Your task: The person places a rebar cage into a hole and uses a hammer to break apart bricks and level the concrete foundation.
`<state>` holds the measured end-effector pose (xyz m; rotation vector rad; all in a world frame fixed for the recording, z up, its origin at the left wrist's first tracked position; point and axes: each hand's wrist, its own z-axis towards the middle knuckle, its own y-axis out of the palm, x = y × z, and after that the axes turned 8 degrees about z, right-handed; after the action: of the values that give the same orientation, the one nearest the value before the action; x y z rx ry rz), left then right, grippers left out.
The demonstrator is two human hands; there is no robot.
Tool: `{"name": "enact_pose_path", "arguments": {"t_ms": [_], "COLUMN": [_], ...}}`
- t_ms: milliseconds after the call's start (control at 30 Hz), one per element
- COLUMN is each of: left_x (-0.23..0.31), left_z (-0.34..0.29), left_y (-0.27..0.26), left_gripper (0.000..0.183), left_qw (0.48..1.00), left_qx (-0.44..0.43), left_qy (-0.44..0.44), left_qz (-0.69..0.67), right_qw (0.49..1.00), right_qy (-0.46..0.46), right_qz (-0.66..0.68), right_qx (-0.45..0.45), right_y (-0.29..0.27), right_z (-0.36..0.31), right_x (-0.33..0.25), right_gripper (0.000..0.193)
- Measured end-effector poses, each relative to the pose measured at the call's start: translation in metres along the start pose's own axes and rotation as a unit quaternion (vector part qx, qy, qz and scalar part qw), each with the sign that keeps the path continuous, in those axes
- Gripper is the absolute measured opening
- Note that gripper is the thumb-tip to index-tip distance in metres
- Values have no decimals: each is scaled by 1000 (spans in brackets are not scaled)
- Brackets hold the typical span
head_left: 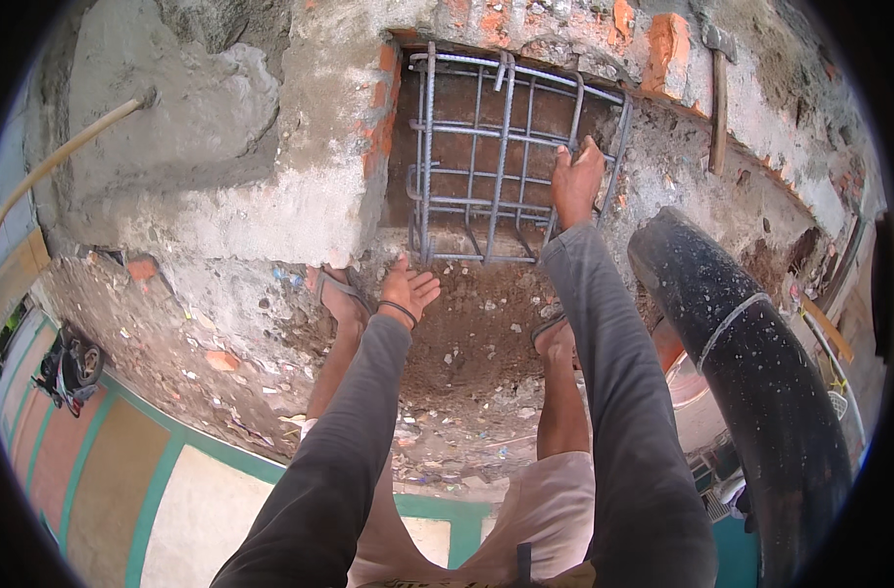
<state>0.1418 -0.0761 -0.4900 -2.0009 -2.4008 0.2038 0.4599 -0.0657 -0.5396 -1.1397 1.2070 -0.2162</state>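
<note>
A steel rebar cage (503, 127), tied from ribbed rods and thin square stirrups, lies in a rectangular recess between broken brick and concrete edges. At its right end my right hand (576, 186) is closed around a bar, with part of the fingers hidden. My left hand (409, 292), a dark band on its wrist, is held just below the cage's lower left corner. Its fingers are spread, palm partly up, and nothing is in them. Bare soil (476, 333) lies between my sandalled feet, under the cage's near side.
Wet grey mortar (187, 108) spreads at the far left, with a wooden handle (70, 157) sticking out of it. A hammer (718, 108) rests on the rubble ledge at right. A thick black tube (750, 343) curves up beside my right arm. Loose brick pieces (221, 361) litter the ground.
</note>
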Motion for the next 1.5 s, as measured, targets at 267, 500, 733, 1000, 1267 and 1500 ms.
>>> {"name": "enact_pose_path", "arguments": {"t_ms": [267, 500, 733, 1000, 1267, 1500], "left_x": [-1, -21, -26, -14, 8, 22], "left_z": [53, 55, 64, 43, 47, 34], "left_y": [25, 19, 12, -23, -141, -92], "left_gripper": [38, 43, 51, 61, 32, 39], "left_qw": [977, 986, 964, 992, 985, 963], "left_qx": [-5, -42, -49, -107, -110, -61], "left_qy": [-53, 35, 39, 58, 130, 197], "left_qz": [-205, -159, -259, -12, 5, 173], "right_qw": [979, 982, 971, 966, 939, 921], "right_qy": [40, 93, 74, 61, 143, 147], "right_qz": [-159, -32, 40, -83, -76, -250], "right_qx": [-117, -162, -222, -238, -302, -261], "right_y": [10, 18, 14, 5, -155, -271], "right_z": [37, 36, 42, 27, -92, -179], "right_x": [-6, 27, 21, 17, 30, 33], "right_gripper": [47, 24, 15, 32, 43, 41]}}
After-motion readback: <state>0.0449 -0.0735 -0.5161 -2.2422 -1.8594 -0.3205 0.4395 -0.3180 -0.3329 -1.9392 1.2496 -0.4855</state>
